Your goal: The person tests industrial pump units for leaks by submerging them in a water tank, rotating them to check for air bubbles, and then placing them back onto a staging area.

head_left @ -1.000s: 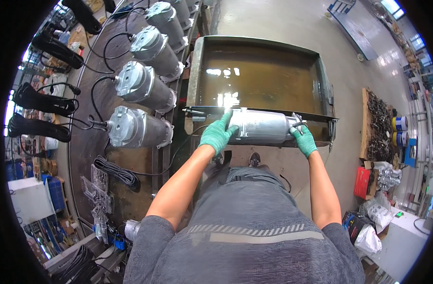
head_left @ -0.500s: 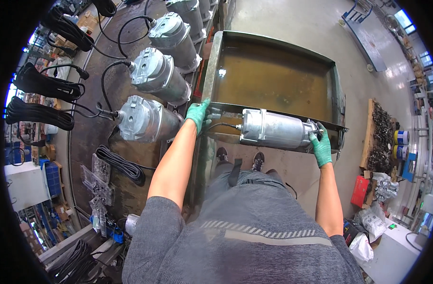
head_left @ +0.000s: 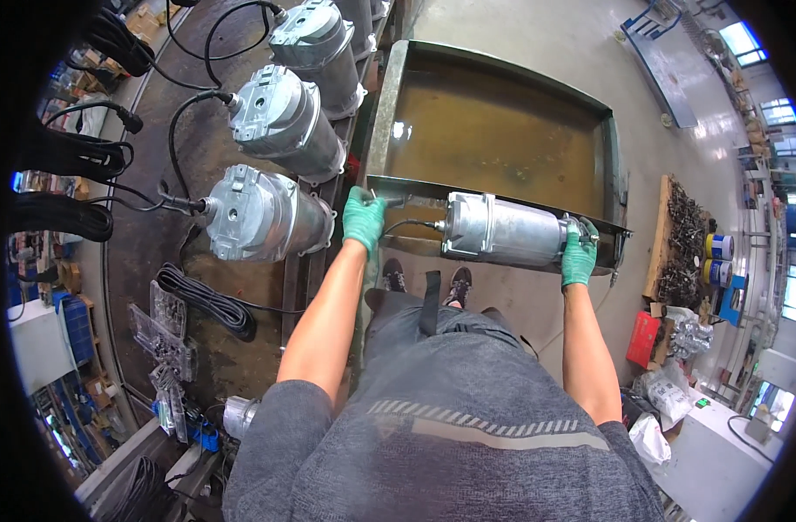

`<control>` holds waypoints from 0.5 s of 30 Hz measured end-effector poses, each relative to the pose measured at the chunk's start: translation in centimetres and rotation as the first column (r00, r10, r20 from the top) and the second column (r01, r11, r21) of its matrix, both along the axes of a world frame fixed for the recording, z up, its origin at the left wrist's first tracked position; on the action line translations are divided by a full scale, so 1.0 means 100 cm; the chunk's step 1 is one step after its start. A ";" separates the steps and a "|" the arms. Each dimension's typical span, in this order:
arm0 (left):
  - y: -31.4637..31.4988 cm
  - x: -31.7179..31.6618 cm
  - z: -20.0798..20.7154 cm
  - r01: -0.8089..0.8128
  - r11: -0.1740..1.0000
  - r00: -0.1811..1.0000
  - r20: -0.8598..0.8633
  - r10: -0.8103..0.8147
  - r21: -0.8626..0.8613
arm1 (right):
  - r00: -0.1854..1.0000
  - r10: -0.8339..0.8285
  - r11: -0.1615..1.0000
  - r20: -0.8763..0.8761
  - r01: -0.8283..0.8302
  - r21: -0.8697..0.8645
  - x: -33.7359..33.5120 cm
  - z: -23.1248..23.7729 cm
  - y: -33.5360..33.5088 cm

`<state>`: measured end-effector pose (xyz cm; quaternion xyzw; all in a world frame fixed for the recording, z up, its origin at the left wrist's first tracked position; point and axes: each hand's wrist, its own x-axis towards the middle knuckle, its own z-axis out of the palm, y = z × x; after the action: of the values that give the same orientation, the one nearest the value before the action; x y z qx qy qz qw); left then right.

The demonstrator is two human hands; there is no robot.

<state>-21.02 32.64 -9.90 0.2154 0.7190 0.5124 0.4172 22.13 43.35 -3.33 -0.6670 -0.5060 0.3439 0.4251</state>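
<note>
The right hand (head_left: pixel 579 250) grips the motor (head_left: pixel 515 230) at its three-o'clock end; whether the left hand (head_left: pixel 363 219), at nine, holds anything, I cannot tell. The motor lies along the tank's (head_left: pixel 387 104) six-o'clock side, seemingly being positioned; shifting it calls for slack cord (head_left: pixel 411 221).

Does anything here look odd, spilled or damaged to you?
Nothing looks plainly broken or spilled. The murky brown contents of the metal tank might seem odd, but they lie within its walls. One metal cylinder lies on its side at the right hand, unlike the upright cylinders on the stained bench.
</note>
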 end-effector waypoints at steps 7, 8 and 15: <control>-0.019 0.019 0.049 0.403 0.906 0.913 -0.118 -0.390 0.126 | 0.994 -0.008 1.000 0.108 0.005 0.027 0.012 -0.011 -0.002; -0.019 0.020 0.049 0.403 0.906 0.911 0.032 -0.410 0.132 | 0.990 -0.015 1.000 0.141 0.013 0.017 0.009 -0.009 -0.001; -0.009 0.042 0.036 0.452 0.880 0.800 0.371 -0.471 0.144 | 0.972 -0.031 0.999 0.234 0.037 -0.021 -0.004 0.005 -0.003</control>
<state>-16.83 31.75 -6.31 0.2859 0.5329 0.4453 0.6602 21.74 43.04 -2.82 -0.7167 -0.5366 0.2623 0.3601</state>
